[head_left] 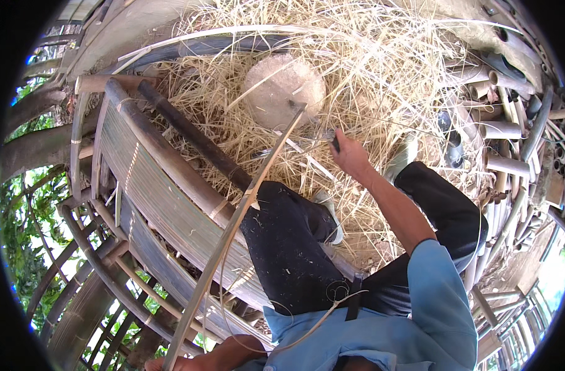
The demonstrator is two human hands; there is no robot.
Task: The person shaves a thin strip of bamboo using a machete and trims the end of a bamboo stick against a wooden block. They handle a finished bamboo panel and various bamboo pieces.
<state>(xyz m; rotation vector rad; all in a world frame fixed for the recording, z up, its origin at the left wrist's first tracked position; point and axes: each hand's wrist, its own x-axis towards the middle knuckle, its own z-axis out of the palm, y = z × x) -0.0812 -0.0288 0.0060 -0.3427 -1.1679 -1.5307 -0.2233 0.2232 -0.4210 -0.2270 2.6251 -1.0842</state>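
While shavings (381, 74) blanket the ground beyond the bench, a worker in a blue shirt (363, 340) sits with a long bamboo strip (230, 226) slanting from the near left, past the left knee, toward a pale round block (276, 83) at the far side. The left hand (224, 353), partly cut off at the near edge, appears closed around the strip's near end, beside a thin, curling strand (307, 324) that loops over the lap. Farther off, the right hand (352, 157) grips the dark handle of a knife (336, 143) just right of the strip's far part; whether the blade touches the bamboo cannot be told. A slatted bamboo bench (165, 167) lies along the left. The step in hand looks like trimming or thinning the strip; the next move seems to call for a steady left hold and a shallow, controlled stroke, the edge kept clear of the knee.
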